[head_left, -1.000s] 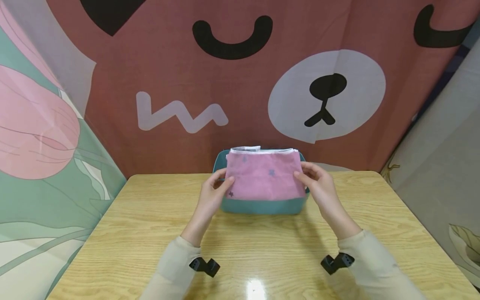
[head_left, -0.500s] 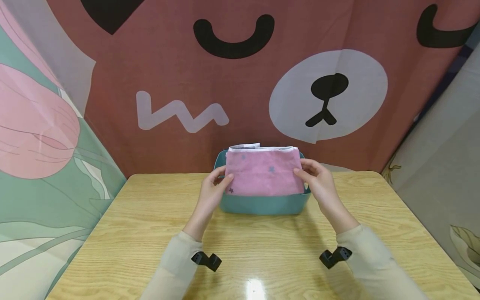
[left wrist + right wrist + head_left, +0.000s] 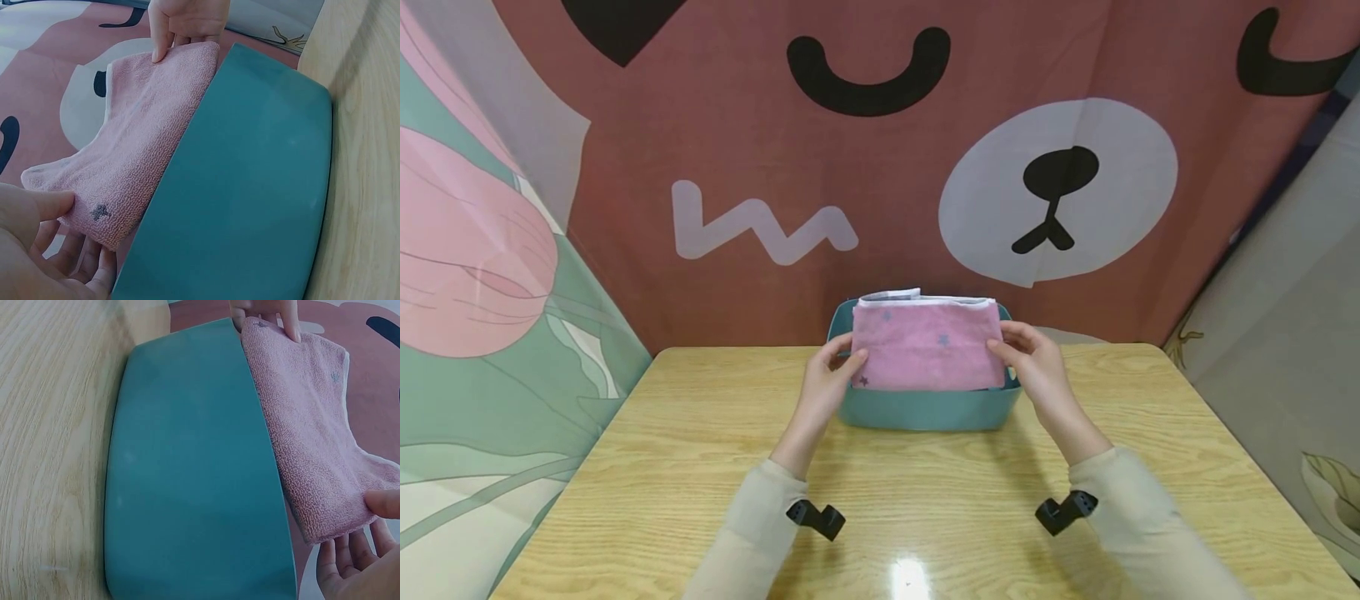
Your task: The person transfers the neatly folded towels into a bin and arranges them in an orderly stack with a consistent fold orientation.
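Observation:
A folded pink towel (image 3: 928, 346) with white edging and small grey stars stands upright at the mouth of a teal basket (image 3: 928, 410). My left hand (image 3: 827, 379) pinches its left side, thumb on the front and fingers behind. At the opposite side, my right hand (image 3: 1037, 362) pinches it the same way. In the left wrist view the towel (image 3: 144, 137) bows between both hands, its lower fold right along the basket's rim. The right wrist view has the basket's front wall (image 3: 194, 469) beside the towel (image 3: 306, 425). The basket's inside is mostly hidden behind the towel.
The basket stands on a light wooden table (image 3: 925, 500) near its back edge. Behind hangs a reddish cloth (image 3: 760, 150) with a bear face. A floral cloth (image 3: 475, 333) hangs at the left and a pale one (image 3: 1285, 333) at the right.
Over the last second the towel's lower edge has gone from overlapping the basket's front wall to lying behind its rim. Both hands keep their grip and have shifted slightly.

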`<state>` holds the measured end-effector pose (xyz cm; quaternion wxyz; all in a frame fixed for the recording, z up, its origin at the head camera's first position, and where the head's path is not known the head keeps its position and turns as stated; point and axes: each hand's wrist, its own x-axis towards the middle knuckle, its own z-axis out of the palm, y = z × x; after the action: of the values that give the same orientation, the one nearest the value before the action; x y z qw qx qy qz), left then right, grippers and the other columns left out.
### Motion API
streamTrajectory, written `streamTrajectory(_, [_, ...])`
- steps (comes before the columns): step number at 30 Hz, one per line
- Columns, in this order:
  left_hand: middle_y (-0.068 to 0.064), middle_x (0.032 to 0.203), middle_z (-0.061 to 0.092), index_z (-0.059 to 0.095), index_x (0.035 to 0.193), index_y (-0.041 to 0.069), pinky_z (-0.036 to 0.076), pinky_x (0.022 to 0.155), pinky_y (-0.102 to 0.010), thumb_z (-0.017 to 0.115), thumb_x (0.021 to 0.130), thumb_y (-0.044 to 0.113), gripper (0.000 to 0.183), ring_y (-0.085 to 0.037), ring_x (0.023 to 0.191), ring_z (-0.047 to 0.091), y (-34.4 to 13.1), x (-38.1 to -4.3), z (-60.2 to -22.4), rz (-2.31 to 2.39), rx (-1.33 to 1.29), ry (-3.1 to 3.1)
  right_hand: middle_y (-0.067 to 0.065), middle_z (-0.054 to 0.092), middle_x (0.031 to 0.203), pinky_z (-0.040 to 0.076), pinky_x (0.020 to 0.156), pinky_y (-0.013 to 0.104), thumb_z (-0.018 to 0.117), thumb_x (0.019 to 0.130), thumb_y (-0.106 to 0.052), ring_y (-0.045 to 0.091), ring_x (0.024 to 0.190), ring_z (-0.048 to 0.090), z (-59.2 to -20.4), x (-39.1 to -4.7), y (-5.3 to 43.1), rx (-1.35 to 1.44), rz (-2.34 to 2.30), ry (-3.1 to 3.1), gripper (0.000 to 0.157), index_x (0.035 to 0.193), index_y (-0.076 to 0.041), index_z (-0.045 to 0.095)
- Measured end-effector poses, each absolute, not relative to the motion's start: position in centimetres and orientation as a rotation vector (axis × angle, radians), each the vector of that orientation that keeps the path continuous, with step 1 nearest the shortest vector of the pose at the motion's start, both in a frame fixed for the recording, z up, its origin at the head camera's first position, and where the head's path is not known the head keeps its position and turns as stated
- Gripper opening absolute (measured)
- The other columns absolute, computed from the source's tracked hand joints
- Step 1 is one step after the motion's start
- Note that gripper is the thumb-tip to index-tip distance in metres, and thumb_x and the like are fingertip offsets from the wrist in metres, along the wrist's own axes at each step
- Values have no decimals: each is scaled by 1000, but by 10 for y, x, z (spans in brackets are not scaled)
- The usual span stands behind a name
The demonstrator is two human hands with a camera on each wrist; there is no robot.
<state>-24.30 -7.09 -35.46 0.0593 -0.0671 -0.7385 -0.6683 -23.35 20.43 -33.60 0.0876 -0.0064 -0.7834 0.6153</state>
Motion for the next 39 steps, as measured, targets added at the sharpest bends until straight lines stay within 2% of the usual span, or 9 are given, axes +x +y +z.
streamTrajectory(5, [-8, 114, 60, 61, 120, 9, 48, 78, -29, 62, 90, 17, 32, -23, 99, 55, -72, -246, -360, -2008, -205, -2228, 3, 58, 104, 47, 71, 21, 63, 90, -24, 8, 89, 53, -339, -236, 204, -31, 1832, -2327, 41, 123, -3, 54])
streamTrajectory(12, [-7, 114, 61, 61, 121, 10, 48, 79, -29, 62, 90, 19, 32, -21, 100, 55, -71, -250, -360, -1986, -176, -2237, 1, 57, 105, 48, 76, 27, 64, 89, -29, 11, 92, 53, -342, -242, 203, -79, 1840, -2327, 42, 122, -5, 54])
streamTrajectory(21, [-8, 112, 62, 61, 120, 9, 49, 76, -27, 62, 90, 17, 31, -20, 95, 57, -70, -254, -364, -1992, -175, -2226, 6, 56, 111, 47, 74, 19, 63, 89, -29, 9, 92, 52, -350, -248, 203, -111, 1850, -2334, 46, 126, -4, 53])
streamTrajectory(32, [-13, 109, 62, 59, 120, 4, 49, 72, -23, 62, 90, 13, 32, -19, 90, 60, -67, -257, -367, -1999, -147, -2198, 8, 57, 111, 48, 72, 18, 63, 89, -28, 7, 89, 53, -356, -250, 202, -103, 1830, -2347, 45, 126, -4, 54])
streamTrajectory(39, [-14, 111, 60, 55, 122, 2, 49, 77, -24, 61, 90, 13, 34, -21, 98, 59, -67, -255, -368, -2024, -106, -2195, 10, 58, 115, 48, 72, 17, 63, 89, -31, 9, 92, 53, -359, -251, 203, -108, 1792, -2372, 46, 126, -5, 54])
